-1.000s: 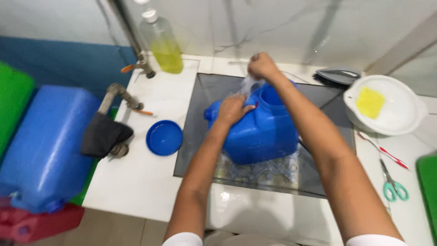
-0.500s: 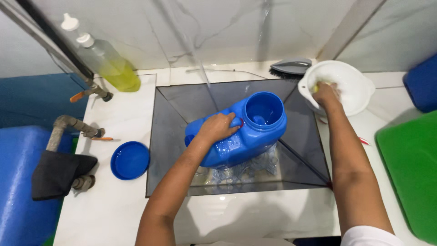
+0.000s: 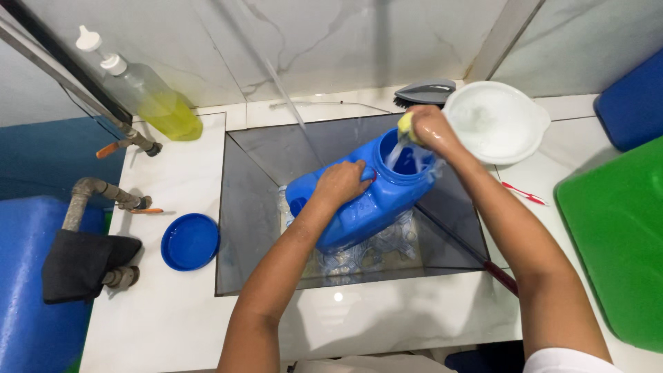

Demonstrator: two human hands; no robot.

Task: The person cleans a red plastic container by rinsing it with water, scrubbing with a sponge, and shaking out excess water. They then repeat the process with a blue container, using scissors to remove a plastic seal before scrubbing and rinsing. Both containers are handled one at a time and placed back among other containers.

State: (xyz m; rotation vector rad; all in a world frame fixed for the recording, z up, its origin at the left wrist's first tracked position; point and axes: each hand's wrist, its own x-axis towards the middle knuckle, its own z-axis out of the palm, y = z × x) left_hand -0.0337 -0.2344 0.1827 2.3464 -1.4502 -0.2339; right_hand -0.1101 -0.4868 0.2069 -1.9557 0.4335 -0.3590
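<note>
Now, head view: your right hand (image 3: pixel 429 129) has left the white bowl (image 3: pixel 528 141) at 2 o'clock and grips a yellow sponge (image 3: pixel 405 123) at the blue jug's (image 3: pixel 359 204) mouth. Your left hand (image 3: pixel 340 183) still clasps the jug, which lies tilted in the sink (image 3: pixel 248 207) at centre.

Jug (image 3: pixel 359 207) in sink (image 3: pixel 255 207) — lid (image 3: pixel 190 241) left, bowl (image 3: pixel 496 121) right behind

Two bare forearms rise from the bottom of the frame, the left hand (image 3: pixel 340 183) and right hand (image 3: pixel 429 129) without gloves, rings or a watch. A white sleeve edge shows at the lower right corner.
</note>
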